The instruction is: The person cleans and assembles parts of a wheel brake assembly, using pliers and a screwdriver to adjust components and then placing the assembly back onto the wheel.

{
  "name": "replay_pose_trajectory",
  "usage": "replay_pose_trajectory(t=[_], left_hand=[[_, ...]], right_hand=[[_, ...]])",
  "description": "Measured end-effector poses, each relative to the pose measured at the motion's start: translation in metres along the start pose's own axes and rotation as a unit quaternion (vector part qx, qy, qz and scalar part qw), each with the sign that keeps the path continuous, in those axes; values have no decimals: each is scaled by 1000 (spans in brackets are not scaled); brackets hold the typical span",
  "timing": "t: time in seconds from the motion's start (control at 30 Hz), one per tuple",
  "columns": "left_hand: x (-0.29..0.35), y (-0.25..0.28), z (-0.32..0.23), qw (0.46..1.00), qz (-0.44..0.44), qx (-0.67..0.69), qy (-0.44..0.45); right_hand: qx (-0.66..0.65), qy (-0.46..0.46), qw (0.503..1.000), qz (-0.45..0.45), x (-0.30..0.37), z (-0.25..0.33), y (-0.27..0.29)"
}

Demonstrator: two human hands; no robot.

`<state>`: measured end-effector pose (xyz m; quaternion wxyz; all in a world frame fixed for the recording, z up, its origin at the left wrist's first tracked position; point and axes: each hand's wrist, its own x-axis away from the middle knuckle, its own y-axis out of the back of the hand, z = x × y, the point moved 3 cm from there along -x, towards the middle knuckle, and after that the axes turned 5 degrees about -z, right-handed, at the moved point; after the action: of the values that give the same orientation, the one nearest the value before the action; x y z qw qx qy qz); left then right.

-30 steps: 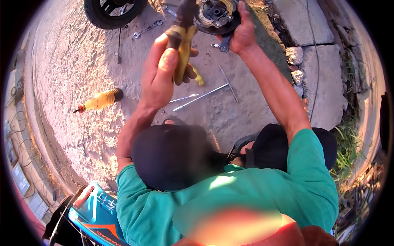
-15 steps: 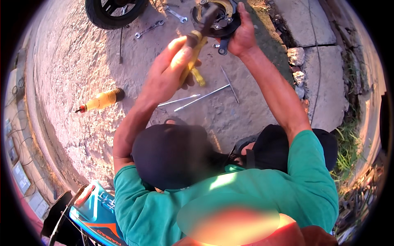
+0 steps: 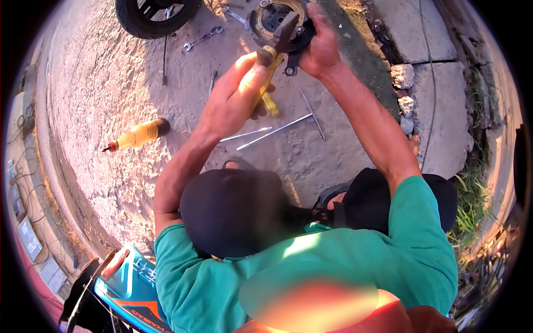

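Observation:
Yellow-handled pliers (image 3: 270,104) are gripped in my left hand (image 3: 236,91), fingers wrapped around the handles. The dark jaws point up and away from me, over the near side of a round brake plate (image 3: 272,21) with brake shoes around its rim. Whether the jaws pinch a part of it is hard to tell. My right hand (image 3: 323,53) grips that plate by its dark right edge and holds it up off the ground. A small dark lever (image 3: 290,70) sticks out from its near side.
A T-handle wrench (image 3: 277,131) and a metal rod lie on the concrete between my arms and knees. Farther off are a spanner (image 3: 204,38), another spanner (image 3: 236,18) and a black wheel (image 3: 157,16). An amber bottle (image 3: 139,135) lies left; concrete slabs (image 3: 433,111) border the right.
My right hand has shifted the brake plate a little to the left and turned it. The pliers' jaws now lie nearer its right side.

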<state>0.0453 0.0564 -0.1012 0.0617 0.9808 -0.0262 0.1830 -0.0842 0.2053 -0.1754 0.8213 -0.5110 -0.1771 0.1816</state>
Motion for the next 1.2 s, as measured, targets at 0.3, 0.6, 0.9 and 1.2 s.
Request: replay_pose_trajectory(t=[0.3,0.6,0.9,1.2], left_hand=[[18,45,83,995,-76,-65,-9],[1,40,178,937,-18,-347,26],[-32,18,21,913,-138,-236,-304],[-57,-10,36,889,-124,-259,-356]], right_hand=[[25,26,999,-14,-4,6,-5],[65,41,997,-31,-7,2,-14],[144,59,974,-165,9,-5,-52],[179,-8,973,-143,19,-2,-45]])
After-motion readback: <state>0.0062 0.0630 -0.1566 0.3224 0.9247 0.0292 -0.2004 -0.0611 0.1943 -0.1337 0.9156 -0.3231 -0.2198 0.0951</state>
